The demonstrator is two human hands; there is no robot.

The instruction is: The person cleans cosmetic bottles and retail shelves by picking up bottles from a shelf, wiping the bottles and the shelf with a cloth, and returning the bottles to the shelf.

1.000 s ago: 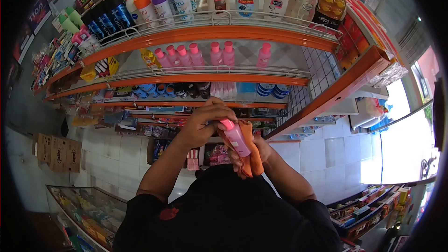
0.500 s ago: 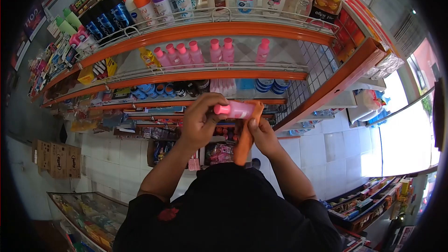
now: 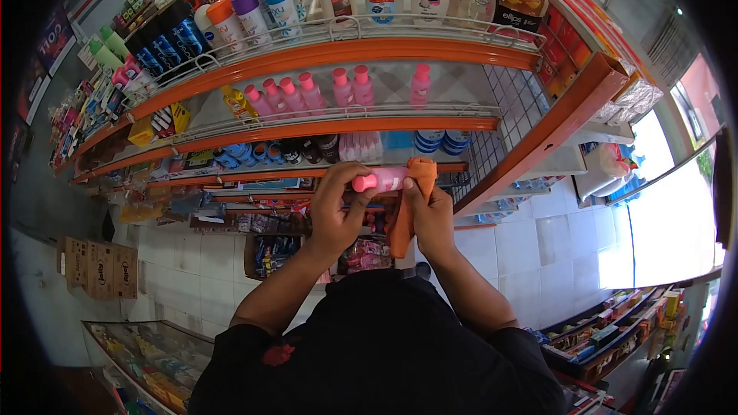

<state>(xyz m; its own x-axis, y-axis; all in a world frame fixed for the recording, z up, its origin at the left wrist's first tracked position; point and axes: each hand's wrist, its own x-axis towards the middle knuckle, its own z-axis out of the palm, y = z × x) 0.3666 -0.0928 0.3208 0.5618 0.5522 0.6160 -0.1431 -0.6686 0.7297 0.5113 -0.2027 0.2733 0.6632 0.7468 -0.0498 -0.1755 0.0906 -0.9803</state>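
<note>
Gripping pink bottle (image 3: 390, 179) near cap (image 3: 364, 183), left hand (image 3: 336, 206); right hand (image 3: 432, 217) clasping orange cloth (image 3: 402, 227) against bottle's other end

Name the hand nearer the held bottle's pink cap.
Left: the left hand is beside the cap; the right hand, with orange cloth, is by the bottle's other end.

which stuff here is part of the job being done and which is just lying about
Part of the job:
- pink bottle, in the left hand
- orange cloth, in the right hand, against the bottle
- probably the similar pink bottles on the shelf

Just lying about:
- cardboard boxes
- blue tubs
- yellow bottle
</note>
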